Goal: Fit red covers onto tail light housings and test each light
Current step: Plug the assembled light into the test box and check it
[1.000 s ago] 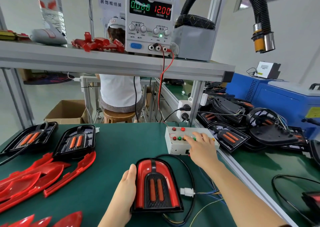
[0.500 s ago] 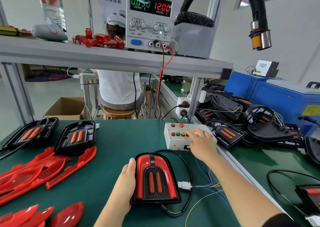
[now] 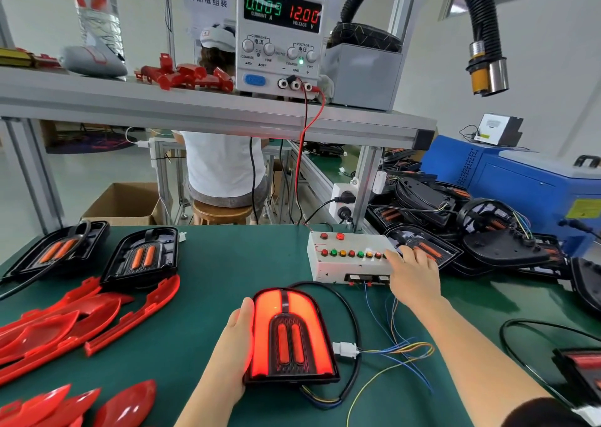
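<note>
So at that point the tail light was sitting at 6 o'clock on the green desk, red cover already on and the whole thing glowing red, so I'd say this one was mid-test and not mid-assembly. Its long axis ran 12 to 6, rounded end pointing at 12.

The left hand was laid along the light's 9 o'clock edge. The grip looked released, with the hand stretched flat against the side to steady it, not clenched round it. The right hand was up at about 1 o'clock from the light, fingers straight, poking the far right end of the button row on the white test box. That grip was released too, nothing held. The power supply on the shelf read 12.00 on the volts side.

The bit that matters for what comes next, I reckon, is the white connector. It was plugged in at the light's 3 o'clock side, roughly 7 o'clock from the right hand. That made the right hand the nearer one for unplugging, while the left was already placed to hold the light down.

Two bare housings waited at 10 o'clock, and loose red covers were piled at 9.
</note>
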